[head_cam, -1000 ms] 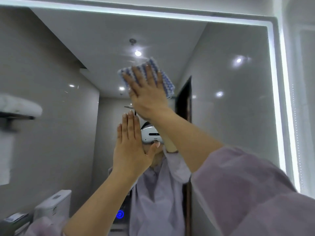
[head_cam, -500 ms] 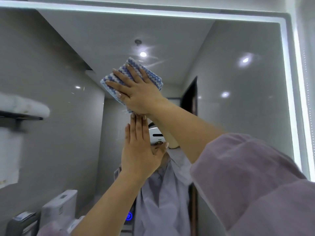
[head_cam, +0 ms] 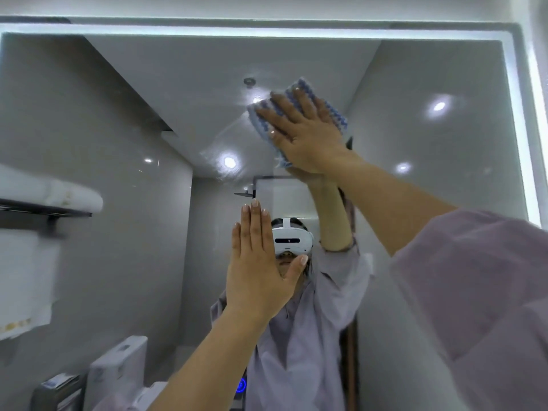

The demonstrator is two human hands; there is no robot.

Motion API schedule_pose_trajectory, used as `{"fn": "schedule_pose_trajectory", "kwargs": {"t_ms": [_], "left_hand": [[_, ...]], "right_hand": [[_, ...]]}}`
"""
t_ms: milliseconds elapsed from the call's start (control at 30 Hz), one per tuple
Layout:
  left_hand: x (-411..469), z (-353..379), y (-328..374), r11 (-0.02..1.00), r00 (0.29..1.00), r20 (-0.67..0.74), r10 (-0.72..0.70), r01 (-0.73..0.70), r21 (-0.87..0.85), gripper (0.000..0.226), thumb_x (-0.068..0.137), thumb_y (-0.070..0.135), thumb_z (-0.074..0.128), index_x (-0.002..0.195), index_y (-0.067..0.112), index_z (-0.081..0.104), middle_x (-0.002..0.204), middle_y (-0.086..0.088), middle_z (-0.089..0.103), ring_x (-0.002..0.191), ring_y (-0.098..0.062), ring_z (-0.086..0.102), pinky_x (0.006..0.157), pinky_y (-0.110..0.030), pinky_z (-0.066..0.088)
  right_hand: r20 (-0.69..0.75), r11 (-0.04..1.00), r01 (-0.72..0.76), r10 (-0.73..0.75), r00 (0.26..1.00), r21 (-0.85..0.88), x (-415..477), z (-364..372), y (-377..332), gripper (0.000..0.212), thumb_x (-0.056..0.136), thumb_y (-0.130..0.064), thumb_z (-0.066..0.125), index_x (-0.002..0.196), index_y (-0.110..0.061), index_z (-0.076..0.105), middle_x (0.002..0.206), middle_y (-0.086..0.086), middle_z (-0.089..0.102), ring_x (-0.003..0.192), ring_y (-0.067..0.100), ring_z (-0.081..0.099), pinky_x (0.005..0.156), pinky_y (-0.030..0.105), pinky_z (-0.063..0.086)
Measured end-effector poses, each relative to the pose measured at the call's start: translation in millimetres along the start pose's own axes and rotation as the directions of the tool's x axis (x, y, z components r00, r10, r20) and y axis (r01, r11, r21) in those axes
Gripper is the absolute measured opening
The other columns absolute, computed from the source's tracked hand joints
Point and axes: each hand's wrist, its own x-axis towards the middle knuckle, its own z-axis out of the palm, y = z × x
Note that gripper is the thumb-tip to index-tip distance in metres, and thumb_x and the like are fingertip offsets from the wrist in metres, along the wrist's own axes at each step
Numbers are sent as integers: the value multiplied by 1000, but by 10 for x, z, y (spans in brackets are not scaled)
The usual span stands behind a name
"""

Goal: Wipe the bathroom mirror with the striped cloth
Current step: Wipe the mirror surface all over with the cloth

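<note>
Right hand [head_cam: 308, 140] is pressing flat on the striped cloth [head_cam: 333, 114], not clenching it. Fingers are lying straight and slightly spread, pointing up and left, and the thumb is sitting low on the cloth's lower-left edge. The cloth is sitting bunched between palm and mirror [head_cam: 415, 143], in the upper centre-right of the glass. Its blue and white stripes are showing above the fingertips and off the right side of the hand. The wrist is bending back and the bare forearm is running down and right into a loose lilac sleeve [head_cam: 474, 292].

Left hand [head_cam: 258, 262] is holding nothing. It is standing upright with its palm facing the glass, fingers straight and together, thumb splayed right. It is sitting lower and left of the cloth, well apart from it. Can't tell if the palm is actually touching the glass. The left forearm is rising from the bottom edge, tilting right.

Faint smear streaks [head_cam: 231, 143] are showing on the glass left of the cloth. A lit strip [head_cam: 267, 32] is running along the mirror's top and right edges. The glass is reflecting the person wearing a white headset [head_cam: 292, 240], a towel shelf [head_cam: 50, 200] at left, and a toilet tank [head_cam: 118, 366] at lower left.
</note>
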Motion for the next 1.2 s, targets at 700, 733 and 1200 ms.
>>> {"fn": "schedule_pose_trajectory", "kwargs": {"t_ms": [700,733,1200], "left_hand": [[-5,-3,-3,999,1000,4,21,-21,26,97,82,71,6,142,2,-27,150,-15,-35,140,-26,-31,118,-42,-9],[1,-5,-3,999,1000,4,25,-25,30,98,82,73,5,142,1,-25,151,-15,-33,140,-26,-30,118,-42,-9],[5,-26,9,999,999,0,53,-53,3,101,79,75,6,145,1,-18,154,-16,-25,143,-26,-24,118,-40,-11]], "right_hand": [[-114,926,-377,377,919,24,-1027,178,757,62,96,-61,18,153,-41,2,164,-6,1,150,27,-8,114,41,-17],[-122,936,-351,350,929,14,-1143,213,673,61,98,-59,20,154,-39,4,164,-4,2,150,27,-7,114,38,-20],[-119,965,-261,261,958,18,-2478,647,-439,60,101,-51,28,155,-30,14,164,0,1,151,25,-7,121,46,-8]]}}
